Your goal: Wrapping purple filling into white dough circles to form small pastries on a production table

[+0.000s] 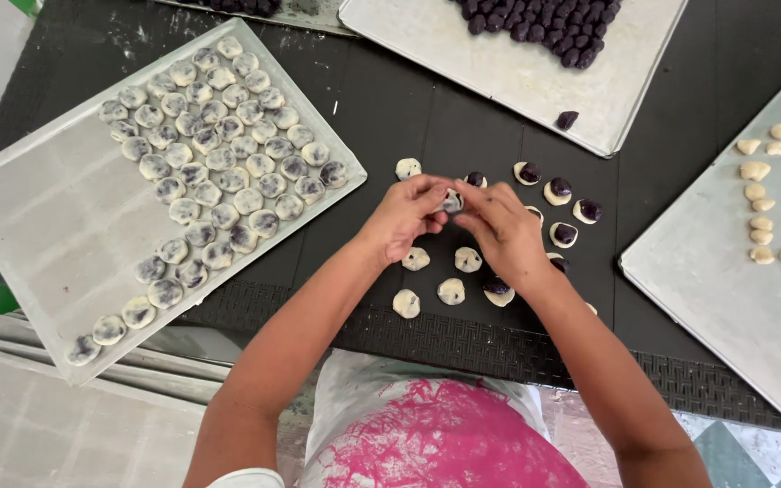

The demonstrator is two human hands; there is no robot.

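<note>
Our fingers point(445, 194) meet over the middle of the bench point(390, 108), where both hands pinch one small dough piece point(452, 202) with dark filling showing through it; the left hand point(406, 217) cups it from the left and the right hand point(499, 226) closes on it from the right, so both are grasping the same piece. Just near of the hands lie several sealed pale rounds point(437, 276) on the dark mat. To the right and slightly far sit open dough discs topped with dark purple balls point(560, 190). Further out to the left, a metal tray point(38, 226) holds rows of finished filled rounds point(219, 154). On the far side, another tray point(517, 72) carries a heap of dark purple filling balls point(540, 18). At the right edge, a third tray point(725, 289) bears a few plain dough lumps point(761, 194).
</note>
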